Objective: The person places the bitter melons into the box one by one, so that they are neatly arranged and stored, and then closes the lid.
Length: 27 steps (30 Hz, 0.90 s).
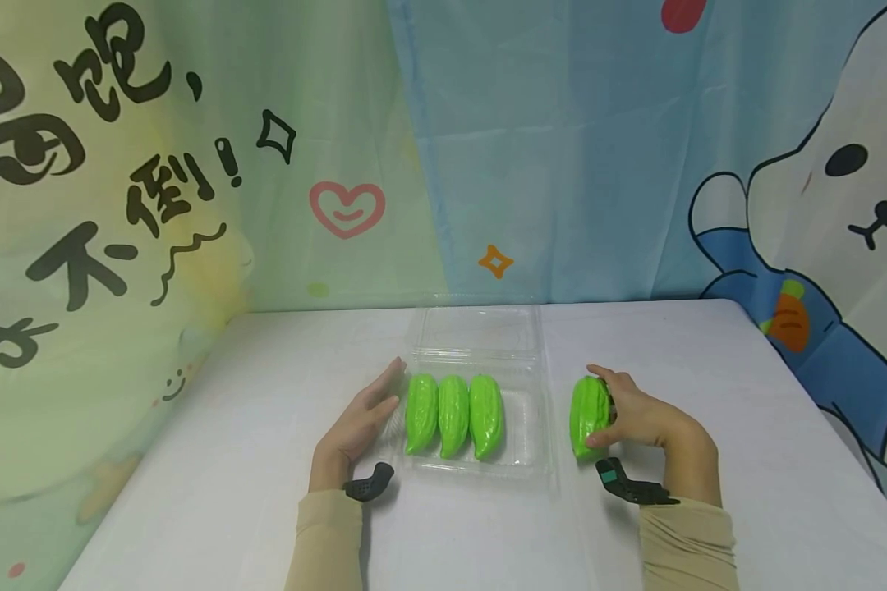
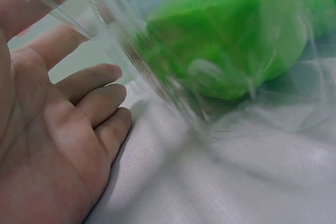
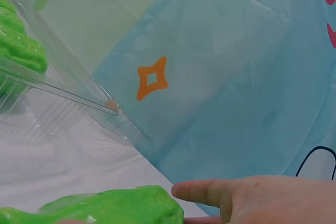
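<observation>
A clear plastic box (image 1: 523, 435) lies with its hinged lid (image 1: 480, 330) folded back. Inside it, three glossy, ridged green fruit-shaped pieces (image 1: 454, 417) stand side by side, their narrow ends toward me. My left hand (image 1: 360, 419) is beside the box's left wall, fingers extended along it; the left wrist view shows the palm (image 2: 52, 135) with relaxed fingers. To the right of the box, my right hand (image 1: 645, 417) grips a fourth green piece (image 1: 585, 417) between thumb and fingers. In the right wrist view that piece (image 3: 121, 205) shows at the bottom edge.
The box sits on a white-covered table (image 1: 480, 533). A printed curtain (image 1: 599, 164) hangs behind the table's back edge. Bands with small dark devices are on both wrists, above tan sleeves (image 1: 689, 546).
</observation>
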{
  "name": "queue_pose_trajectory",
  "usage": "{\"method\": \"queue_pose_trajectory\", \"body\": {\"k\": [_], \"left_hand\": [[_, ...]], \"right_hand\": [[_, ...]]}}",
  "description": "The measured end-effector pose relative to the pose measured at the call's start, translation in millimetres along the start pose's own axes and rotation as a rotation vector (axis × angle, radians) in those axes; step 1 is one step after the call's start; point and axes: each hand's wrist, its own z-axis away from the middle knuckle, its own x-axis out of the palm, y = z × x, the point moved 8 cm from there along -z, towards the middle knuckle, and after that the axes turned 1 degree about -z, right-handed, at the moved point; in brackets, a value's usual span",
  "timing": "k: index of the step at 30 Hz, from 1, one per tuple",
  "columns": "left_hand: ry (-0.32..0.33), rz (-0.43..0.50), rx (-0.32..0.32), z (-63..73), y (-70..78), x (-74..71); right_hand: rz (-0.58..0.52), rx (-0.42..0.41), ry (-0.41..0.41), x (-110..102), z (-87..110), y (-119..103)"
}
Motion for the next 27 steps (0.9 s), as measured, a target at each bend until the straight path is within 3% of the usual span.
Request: {"method": "queue_pose_trajectory", "body": {"k": [17,27], "left_hand": [[-0.012,0.012,0.002,0.8,1.4,0.4],[-0.009,-0.001,0.000,0.5,0.7,-0.2]], "right_hand": [[-0.065,0.008,-0.007,-0.5,-5.6,3.6],[-0.067,-0.009,0.030,-2.1,-8.2,1.0]]}}
